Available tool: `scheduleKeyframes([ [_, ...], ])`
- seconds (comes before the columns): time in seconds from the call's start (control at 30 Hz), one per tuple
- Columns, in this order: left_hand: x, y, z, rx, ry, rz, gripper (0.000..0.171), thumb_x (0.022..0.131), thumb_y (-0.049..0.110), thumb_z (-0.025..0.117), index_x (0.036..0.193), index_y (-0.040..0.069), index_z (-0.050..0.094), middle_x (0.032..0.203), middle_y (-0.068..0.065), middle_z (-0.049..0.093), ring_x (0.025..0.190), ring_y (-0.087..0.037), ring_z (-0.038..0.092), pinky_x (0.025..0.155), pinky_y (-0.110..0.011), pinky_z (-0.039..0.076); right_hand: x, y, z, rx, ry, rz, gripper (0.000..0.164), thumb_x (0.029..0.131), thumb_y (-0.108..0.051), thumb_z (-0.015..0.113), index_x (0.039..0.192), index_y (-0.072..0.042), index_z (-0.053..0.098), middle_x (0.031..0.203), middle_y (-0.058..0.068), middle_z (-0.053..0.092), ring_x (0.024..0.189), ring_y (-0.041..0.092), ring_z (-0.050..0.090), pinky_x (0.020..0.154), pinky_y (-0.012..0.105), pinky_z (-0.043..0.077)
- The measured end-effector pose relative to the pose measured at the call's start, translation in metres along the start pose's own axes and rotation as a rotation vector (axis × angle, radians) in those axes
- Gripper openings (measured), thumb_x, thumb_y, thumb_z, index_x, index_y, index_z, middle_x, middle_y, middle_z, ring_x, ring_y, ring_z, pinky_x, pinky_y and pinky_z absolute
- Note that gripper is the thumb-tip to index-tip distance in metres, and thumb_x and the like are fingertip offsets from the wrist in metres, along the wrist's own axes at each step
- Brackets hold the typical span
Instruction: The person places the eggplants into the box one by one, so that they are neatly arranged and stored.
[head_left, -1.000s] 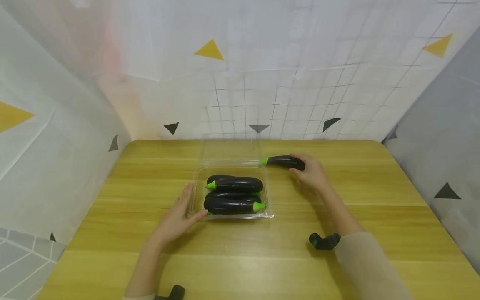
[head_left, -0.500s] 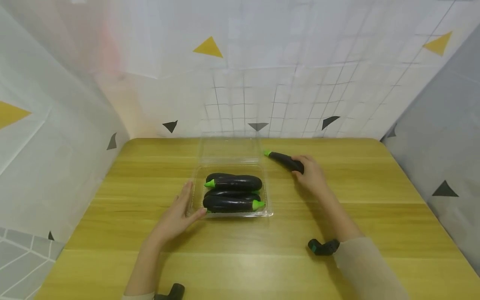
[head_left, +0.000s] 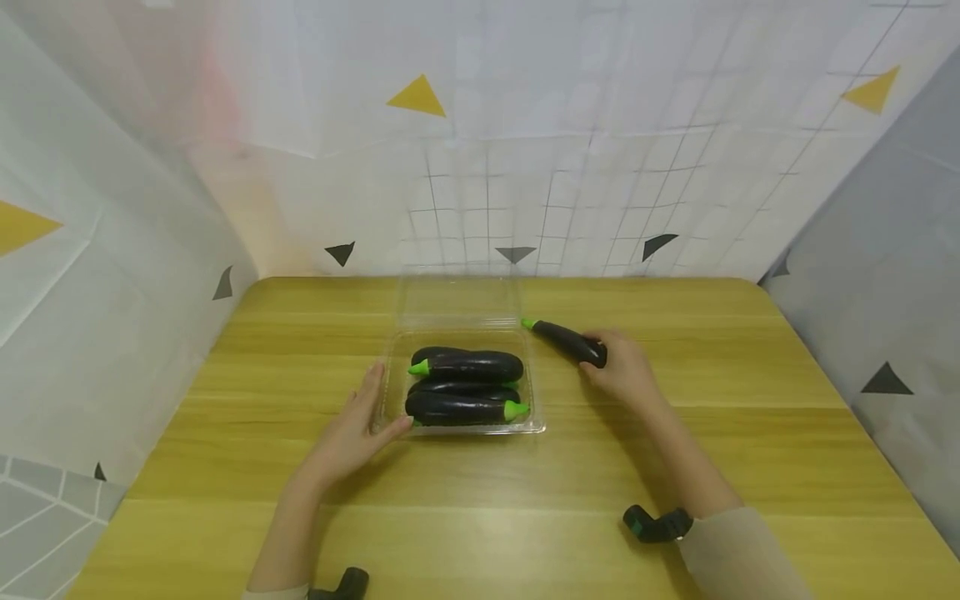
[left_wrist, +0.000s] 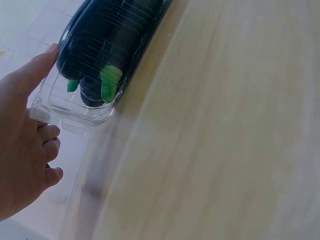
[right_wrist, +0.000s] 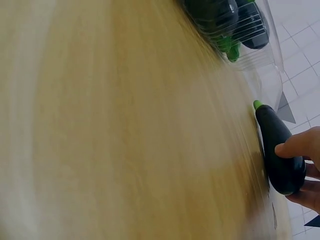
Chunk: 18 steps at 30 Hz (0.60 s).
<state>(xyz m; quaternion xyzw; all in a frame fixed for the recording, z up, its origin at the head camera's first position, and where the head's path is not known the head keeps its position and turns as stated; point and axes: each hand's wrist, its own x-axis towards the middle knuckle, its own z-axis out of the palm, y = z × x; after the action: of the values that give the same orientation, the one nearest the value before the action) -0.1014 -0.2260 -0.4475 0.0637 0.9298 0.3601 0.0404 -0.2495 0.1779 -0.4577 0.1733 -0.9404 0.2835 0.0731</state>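
In the head view an open clear plastic clamshell box (head_left: 480, 431) stands on the wooden table, holding several dark eggplants (head_left: 457, 408) with green stems. My left hand (head_left: 352, 437) rests at the box's left side, its thumb (left_wrist: 37, 70) straight against the rim and its other fingers along the outside wall. To the right of the box my right hand (head_left: 621, 371) grips another eggplant (head_left: 561, 337) by its blunt end. This eggplant's green stem points left toward the box's back right corner. Thumb and fingers go round its thick end in the right wrist view.
The clear lid (head_left: 457, 300) lies folded back behind the box, near the table's (head_left: 480, 533) far edge. A white patterned sheet (head_left: 600, 125) hangs behind the table and on both sides. Each wrist carries a black device (head_left: 656, 525).
The gripped eggplant swung from nearly level to slanted, its stem going back and then returning toward the box. The right hand has come slightly nearer the front. The left hand and box stay put.
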Motion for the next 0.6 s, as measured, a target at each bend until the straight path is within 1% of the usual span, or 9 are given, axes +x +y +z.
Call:
scheduleKeyframes([
  [0.17, -0.001, 0.000, 0.000, -0.004, 0.003, 0.000, 0.097, 0.089, 0.062, 0.054, 0.155, 0.023, -0.005, 0.161, -0.007, -0.002, 0.144, -0.041, 0.005, 0.113, -0.059, 0.008, -0.003, -0.005, -0.003, 0.057, -0.019, 0.088, 0.052, 0.080, -0.009, 0.076, 0.126, 0.003, 0.057, 0.121, 0.025, 0.059, 0.107, 0.042, 0.057, 0.089, 0.053, 0.047],
  [0.27, 0.000, 0.000, 0.000, -0.005, 0.002, 0.000, 0.097, 0.089, 0.062, 0.054, 0.155, 0.023, -0.005, 0.161, -0.007, -0.002, 0.144, -0.041, 0.005, 0.113, -0.059, 0.008, -0.003, -0.008, -0.006, 0.098, -0.002, 0.130, 0.052, 0.081, -0.010, 0.074, 0.128, 0.002, 0.055, 0.120, 0.025, 0.060, 0.104, 0.040, 0.058, 0.086, 0.050, 0.048],
  [0.37, 0.000, 0.000, 0.000, -0.003, 0.001, 0.000, 0.097, 0.089, 0.062, 0.054, 0.155, 0.023, -0.005, 0.161, -0.007, -0.002, 0.143, -0.043, 0.005, 0.113, -0.060, 0.009, -0.003, -0.011, -0.008, 0.134, 0.051, 0.138, 0.052, 0.081, -0.008, 0.073, 0.129, 0.002, 0.054, 0.118, 0.027, 0.060, 0.102, 0.041, 0.059, 0.085, 0.050, 0.048],
  [0.5, 0.000, 0.000, 0.000, -0.004, 0.003, -0.002, 0.097, 0.089, 0.062, 0.054, 0.155, 0.023, -0.005, 0.161, -0.007, -0.002, 0.143, -0.042, 0.005, 0.113, -0.059, 0.009, -0.002, -0.015, -0.010, 0.162, 0.161, 0.122, 0.051, 0.080, -0.006, 0.073, 0.126, 0.005, 0.055, 0.116, 0.028, 0.060, 0.103, 0.043, 0.058, 0.085, 0.052, 0.049],
  [0.6, 0.000, -0.001, 0.000, -0.003, 0.001, 0.001, 0.097, 0.089, 0.062, 0.054, 0.156, 0.022, -0.005, 0.161, -0.007, -0.002, 0.144, -0.041, 0.005, 0.114, -0.058, 0.008, -0.001, -0.021, -0.012, 0.177, 0.222, 0.108, 0.050, 0.079, -0.007, 0.075, 0.124, 0.004, 0.057, 0.116, 0.026, 0.060, 0.104, 0.042, 0.059, 0.086, 0.052, 0.049],
])
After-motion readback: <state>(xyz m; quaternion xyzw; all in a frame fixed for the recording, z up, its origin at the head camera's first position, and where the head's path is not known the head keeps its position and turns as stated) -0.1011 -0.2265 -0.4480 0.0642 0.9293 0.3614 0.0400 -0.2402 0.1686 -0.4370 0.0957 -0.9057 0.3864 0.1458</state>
